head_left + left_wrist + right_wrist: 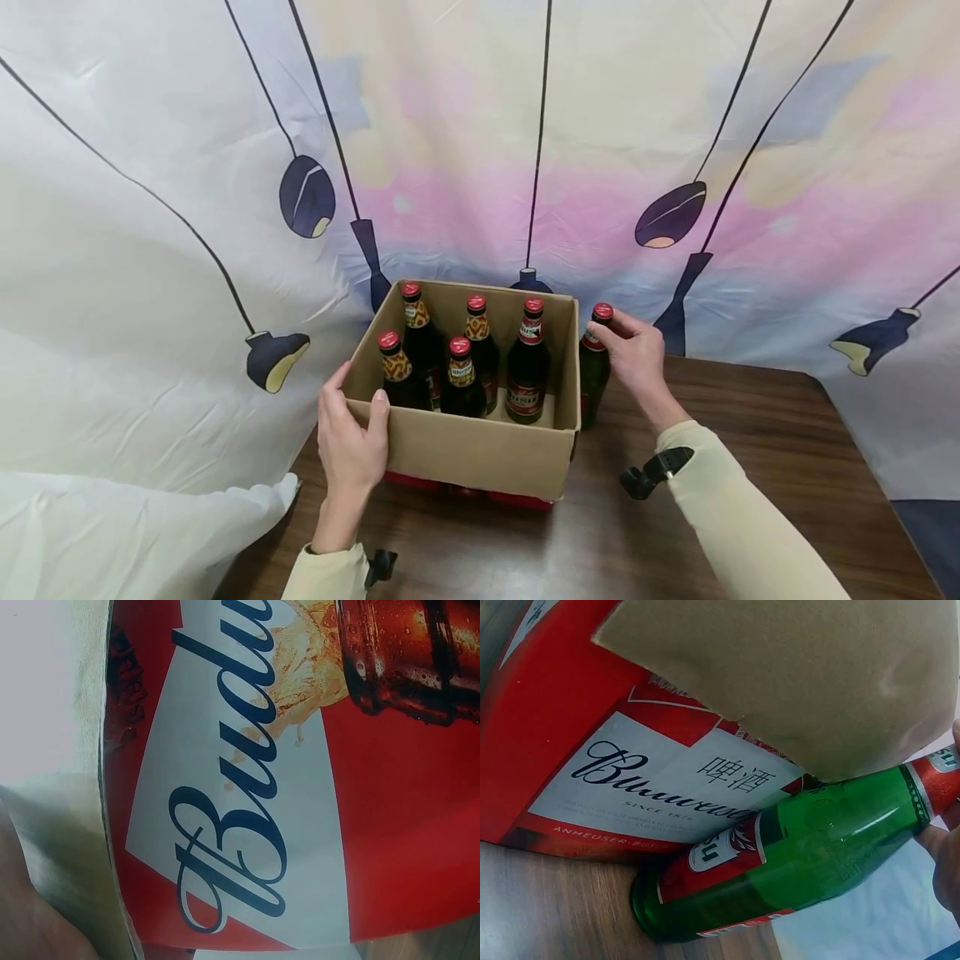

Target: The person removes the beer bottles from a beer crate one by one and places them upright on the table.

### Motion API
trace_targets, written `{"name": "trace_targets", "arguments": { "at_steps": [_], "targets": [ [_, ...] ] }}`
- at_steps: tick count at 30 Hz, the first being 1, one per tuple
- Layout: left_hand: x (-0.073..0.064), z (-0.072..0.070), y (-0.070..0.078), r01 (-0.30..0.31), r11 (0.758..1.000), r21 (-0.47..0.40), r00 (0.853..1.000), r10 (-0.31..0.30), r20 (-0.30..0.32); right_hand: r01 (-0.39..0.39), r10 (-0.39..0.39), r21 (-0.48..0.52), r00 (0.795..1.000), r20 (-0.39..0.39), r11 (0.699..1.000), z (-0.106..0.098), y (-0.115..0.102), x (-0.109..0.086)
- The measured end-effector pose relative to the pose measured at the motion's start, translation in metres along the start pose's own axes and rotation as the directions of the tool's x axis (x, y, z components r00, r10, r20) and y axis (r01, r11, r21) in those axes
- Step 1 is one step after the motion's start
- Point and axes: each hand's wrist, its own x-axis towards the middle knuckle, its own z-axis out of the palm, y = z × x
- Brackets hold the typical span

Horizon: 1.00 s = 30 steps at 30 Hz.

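A cardboard beer box [480, 454] with red printed sides stands on the table, its top flaps folded outward. Inside it several dark beer bottles [528, 371] with red caps stand upright. My left hand [352, 442] grips the box's front left corner, thumb over the front flap; the left wrist view shows mostly the printed side [247, 787]. To the right of the box a green beer bottle [832, 840] with a red label stands upright on the table, close against the box's side. My right hand [636, 354] pinches that bottle by its neck, below the red cap.
The dark wooden table [750, 467] extends to the right and in front of the box. Behind it hangs a cloth backdrop [465, 125] printed with lamps. White cloth [135, 533] bulges over the table's left edge.
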Motion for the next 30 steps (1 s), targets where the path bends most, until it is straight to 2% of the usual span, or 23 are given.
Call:
{"name": "trace_targets", "arguments": {
  "at_steps": [8, 17, 20, 22, 25, 27, 30],
  "targets": [
    [-0.001, -0.005, 0.000, -0.004, 1.000, 0.000, 1.000, 0.004, -0.024, -0.001, 0.000, 0.008, 0.996, 0.093, 1.000, -0.005, 0.001, 0.003],
    [-0.003, -0.004, -0.002, 0.003, 1.000, -0.005, 1.000, -0.003, -0.019, -0.015, 0.019, -0.028, 0.988, 0.151, 1.000, -0.009, -0.001, 0.004],
    [-0.003, -0.003, -0.002, 0.012, 1.000, -0.006, 1.000, -0.012, -0.014, 0.002, -0.002, 0.005, 0.993, 0.117, 1.000, -0.014, -0.010, 0.001],
    [-0.003, -0.003, -0.001, 0.017, 1.000, -0.009, 1.000, -0.018, -0.006, 0.027, -0.030, 0.044, 0.998, 0.064, 0.999, -0.017, -0.019, -0.001],
    [-0.002, -0.002, 0.000, 0.024, 1.000, -0.012, 1.000, -0.024, 0.005, 0.091, -0.091, 0.090, 0.996, -0.002, 0.992, -0.019, -0.036, -0.005],
    [-0.002, -0.001, 0.001, 0.028, 1.000, -0.014, 1.000, -0.028, 0.010, 0.126, -0.126, 0.108, 0.992, -0.008, 0.986, -0.017, -0.047, -0.008],
    [0.000, 0.000, 0.002, 0.034, 0.999, -0.013, 0.999, -0.034, 0.015, 0.147, -0.152, 0.148, 0.988, 0.023, 0.978, -0.009, -0.062, -0.014]
  ]
}}
